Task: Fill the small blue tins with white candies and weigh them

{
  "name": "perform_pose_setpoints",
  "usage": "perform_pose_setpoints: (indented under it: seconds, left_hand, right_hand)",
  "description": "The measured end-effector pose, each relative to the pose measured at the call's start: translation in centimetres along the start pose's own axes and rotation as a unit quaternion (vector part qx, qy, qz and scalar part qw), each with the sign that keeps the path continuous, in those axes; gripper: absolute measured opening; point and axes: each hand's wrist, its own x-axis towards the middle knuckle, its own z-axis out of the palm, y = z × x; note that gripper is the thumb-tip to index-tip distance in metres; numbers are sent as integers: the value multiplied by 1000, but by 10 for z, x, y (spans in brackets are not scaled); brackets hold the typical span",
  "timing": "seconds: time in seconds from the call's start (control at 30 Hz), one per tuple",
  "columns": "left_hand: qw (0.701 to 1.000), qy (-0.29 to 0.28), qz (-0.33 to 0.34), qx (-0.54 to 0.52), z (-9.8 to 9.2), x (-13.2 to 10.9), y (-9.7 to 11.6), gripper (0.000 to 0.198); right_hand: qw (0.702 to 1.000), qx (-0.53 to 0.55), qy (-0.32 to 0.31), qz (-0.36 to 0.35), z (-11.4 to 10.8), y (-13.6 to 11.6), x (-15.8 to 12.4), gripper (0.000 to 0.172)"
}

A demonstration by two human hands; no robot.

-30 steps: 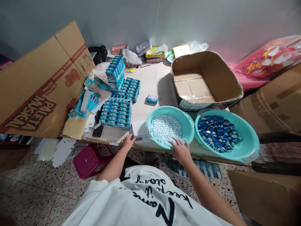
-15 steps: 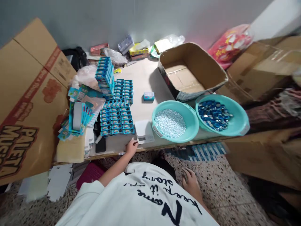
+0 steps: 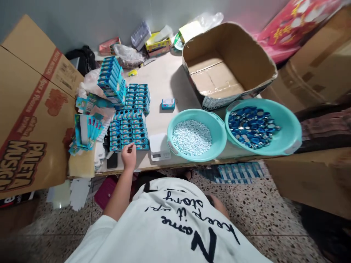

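Observation:
My left hand [image 3: 128,157] is over the front edge of the rows of small blue boxes [image 3: 127,126], its fingers curled together. Whether anything is between the fingertips, I cannot make out. Just right of it lies a white digital scale [image 3: 159,147]. A single blue box [image 3: 168,103] sits apart, behind the scale. Beside the scale stands a turquoise basin [image 3: 196,157] of small pale blue pellets [image 3: 192,137]. My right forearm [image 3: 220,206] shows at the right side of my shirt; the hand itself is hidden.
A second turquoise basin [image 3: 287,124] holds blue and silver round pieces [image 3: 252,126]. Behind it stands an open cardboard box [image 3: 233,47]. Stacked blue boxes [image 3: 111,78], flattened cartons [image 3: 87,128] and a dark phone [image 3: 112,160] are at left, beside a large carton [image 3: 33,120].
My left hand has moved left, from the scale's front corner to the front row of blue boxes. My right hand has gone out of sight beside my body. The view has shifted slightly.

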Motion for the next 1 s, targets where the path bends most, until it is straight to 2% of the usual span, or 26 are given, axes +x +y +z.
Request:
perform_pose_setpoints:
  seconds: [0.1, 0.17, 0.23, 0.33, 0.4, 0.47, 0.63, 0.8, 1.0]
  left_hand:
    - [991, -73, 97, 60, 1, -2, 17, 26]
    - [971, -149, 157, 97, 8, -3, 21, 16]
    - [950, -203, 198, 133, 13, 0, 19, 19]
    - [928, -232, 227, 184, 12, 15, 6, 35]
    - [913, -251, 246, 207, 6, 29, -4, 40]
    - [897, -276, 268, 219, -1, 42, -13, 38]
    - [876, -313, 291, 224, -11, 52, -26, 32]
    - [890, -303, 261, 218, -8, 45, -26, 31]
    - [905, -285, 237, 207, -4, 39, -29, 39]
  right_hand:
    - [995, -39, -58, -66, -10, -25, 23, 41]
    - [988, -70, -79, -109, 0, -58, 46, 47]
    - [977, -101, -99, -157, 22, -101, 70, 49]
    - [954, -152, -141, -218, 63, -164, 99, 52]
    - [940, -188, -163, -233, 86, -195, 109, 56]
    - [933, -222, -170, -228, 100, -214, 111, 59]
    - [923, -292, -157, -196, 103, -234, 107, 51]
    - [916, -328, -160, -167, 97, -246, 109, 43]
    - [912, -329, -177, -169, 95, -243, 108, 41]
